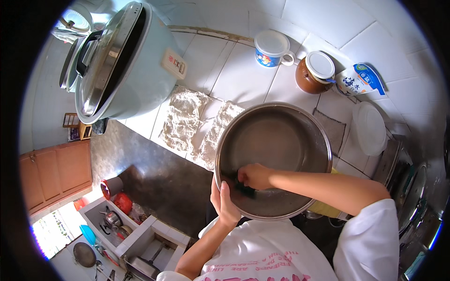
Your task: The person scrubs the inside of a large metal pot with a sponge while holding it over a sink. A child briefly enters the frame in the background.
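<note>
A large, round stainless steel pot (267,140) is tilted toward me in front of my body, its inside showing. My left hand (225,205) grips its rim at the lower left, with the thumb over the edge. Inside the pot, my right hand (256,176) is closed around a dark green scouring pad (246,189) and presses it near the lower left wall. Shadow and my fingers hide part of the pad. Two crumpled, whitish cloths (184,116) lie on the white tiled counter (242,68) just beyond the pot's left side.
A big pale-blue rice cooker (147,70) with a tilted glass lid stands at left. Along the wall are a lidded mug (272,49), a brown jar (311,79), a salt bag (362,80) and a plastic bowl (369,128). A grey cloth (330,130) lies nearby. A tiled sink (154,249) is lower left.
</note>
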`<act>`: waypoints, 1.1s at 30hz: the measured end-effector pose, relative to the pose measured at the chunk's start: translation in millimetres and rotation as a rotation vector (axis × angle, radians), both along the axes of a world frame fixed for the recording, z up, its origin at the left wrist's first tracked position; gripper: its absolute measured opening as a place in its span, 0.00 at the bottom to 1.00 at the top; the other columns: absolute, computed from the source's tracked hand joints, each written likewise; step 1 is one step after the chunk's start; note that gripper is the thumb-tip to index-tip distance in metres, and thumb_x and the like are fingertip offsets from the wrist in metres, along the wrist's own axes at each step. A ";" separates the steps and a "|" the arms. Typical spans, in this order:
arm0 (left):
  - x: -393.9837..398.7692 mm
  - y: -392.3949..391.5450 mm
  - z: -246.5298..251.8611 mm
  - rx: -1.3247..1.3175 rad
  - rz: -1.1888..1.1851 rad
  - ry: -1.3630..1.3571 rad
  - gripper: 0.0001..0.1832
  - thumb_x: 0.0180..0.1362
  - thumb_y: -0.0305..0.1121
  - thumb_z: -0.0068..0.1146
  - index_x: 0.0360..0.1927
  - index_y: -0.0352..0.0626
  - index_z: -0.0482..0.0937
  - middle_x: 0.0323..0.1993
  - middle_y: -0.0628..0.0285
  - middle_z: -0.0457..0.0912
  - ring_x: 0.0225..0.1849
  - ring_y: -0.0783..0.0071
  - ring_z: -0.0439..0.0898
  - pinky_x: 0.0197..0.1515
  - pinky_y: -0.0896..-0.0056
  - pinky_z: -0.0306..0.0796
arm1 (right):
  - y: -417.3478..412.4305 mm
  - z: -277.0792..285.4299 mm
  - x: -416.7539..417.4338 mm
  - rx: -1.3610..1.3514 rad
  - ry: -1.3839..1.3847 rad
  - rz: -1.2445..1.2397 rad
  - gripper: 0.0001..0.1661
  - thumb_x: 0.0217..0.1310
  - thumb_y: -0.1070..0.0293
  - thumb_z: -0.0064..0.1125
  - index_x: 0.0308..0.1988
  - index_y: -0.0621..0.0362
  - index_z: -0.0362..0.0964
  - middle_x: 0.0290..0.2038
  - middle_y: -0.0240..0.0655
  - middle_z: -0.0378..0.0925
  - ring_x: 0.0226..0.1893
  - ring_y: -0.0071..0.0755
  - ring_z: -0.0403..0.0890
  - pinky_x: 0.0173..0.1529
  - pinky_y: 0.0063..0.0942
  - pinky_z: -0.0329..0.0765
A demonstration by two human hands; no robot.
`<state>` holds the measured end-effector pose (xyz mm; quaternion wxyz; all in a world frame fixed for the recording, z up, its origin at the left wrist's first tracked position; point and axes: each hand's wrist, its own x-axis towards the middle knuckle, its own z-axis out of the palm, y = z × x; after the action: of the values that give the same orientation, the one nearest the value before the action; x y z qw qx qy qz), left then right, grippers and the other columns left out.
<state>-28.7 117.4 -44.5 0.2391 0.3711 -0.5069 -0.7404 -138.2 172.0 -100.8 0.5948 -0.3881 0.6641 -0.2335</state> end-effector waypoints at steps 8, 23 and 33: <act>0.0 -7.4 1.4 0.010 -0.007 -0.061 0.24 0.43 0.26 0.40 0.48 0.29 0.62 0.39 0.61 0.70 0.40 0.76 0.67 0.46 0.79 0.58 | 24.2 18.8 -8.8 0.114 -0.047 0.192 0.11 0.41 0.77 0.49 0.32 0.56 0.70 0.32 0.41 0.74 0.36 0.42 0.74 0.38 0.33 0.70; 0.1 -2.7 0.6 0.028 0.071 -0.171 0.28 0.42 0.12 0.31 0.53 0.29 0.59 0.53 0.53 0.62 0.55 0.70 0.62 0.56 0.75 0.51 | 33.6 33.7 -14.7 0.204 0.008 0.266 0.12 0.41 0.79 0.48 0.32 0.58 0.71 0.30 0.40 0.74 0.33 0.42 0.75 0.37 0.32 0.70; -1.1 0.5 3.0 -0.203 0.041 -0.199 0.27 0.46 0.11 0.31 0.54 0.31 0.58 0.53 0.53 0.63 0.55 0.67 0.62 0.56 0.73 0.53 | 39.3 18.0 -9.0 0.234 0.144 0.292 0.14 0.38 0.82 0.47 0.31 0.59 0.71 0.31 0.44 0.74 0.34 0.44 0.75 0.37 0.33 0.71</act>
<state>-29.8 117.9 -41.6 0.2392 0.4269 -0.5927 -0.6397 -147.1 211.3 -82.8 0.6144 -0.4240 0.6643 -0.0376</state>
